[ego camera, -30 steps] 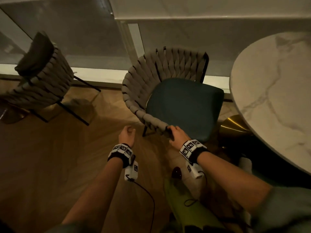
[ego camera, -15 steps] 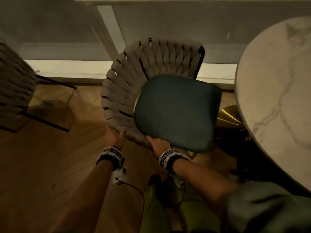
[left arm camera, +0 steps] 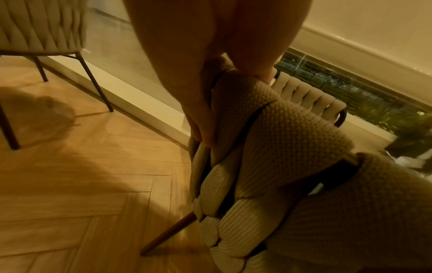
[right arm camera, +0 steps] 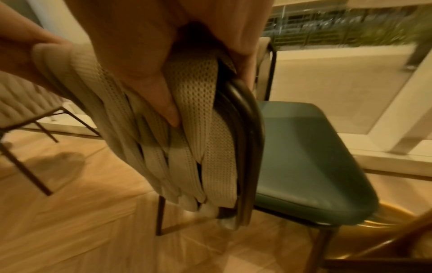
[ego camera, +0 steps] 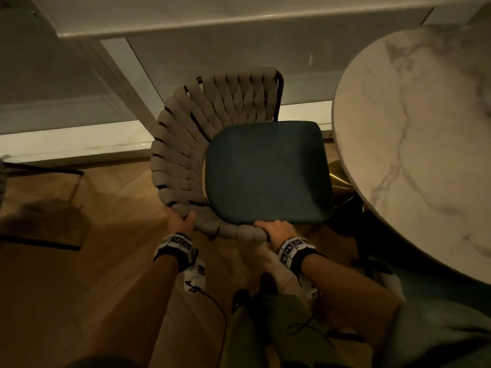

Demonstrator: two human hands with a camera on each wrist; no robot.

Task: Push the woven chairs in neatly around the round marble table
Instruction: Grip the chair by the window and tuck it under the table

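A woven chair (ego camera: 186, 155) with a dark green seat cushion (ego camera: 265, 173) stands just left of the round marble table (ego camera: 414, 134). My left hand (ego camera: 178, 220) grips the near curve of its woven back rim, thumb on top. My right hand (ego camera: 276, 229) grips the rim's near end beside the cushion. In the left wrist view my fingers (left arm camera: 201, 110) wrap the knitted straps of the woven chair (left arm camera: 280, 147). In the right wrist view my fingers (right arm camera: 163, 96) curl round the straps of the woven chair (right arm camera: 198, 157) and its dark metal frame.
A second woven chair (left arm camera: 39, 25) stands to the left on the wooden floor (ego camera: 79, 274); only its legs (ego camera: 39, 170) show in the head view. A window wall with a low white sill (ego camera: 74, 144) runs behind. The table's brass base (ego camera: 341, 179) sits under its top.
My left hand, free a second ago, now grips the chair rim. The chair has turned so that its open front faces the table, and it looms larger and nearer below me.
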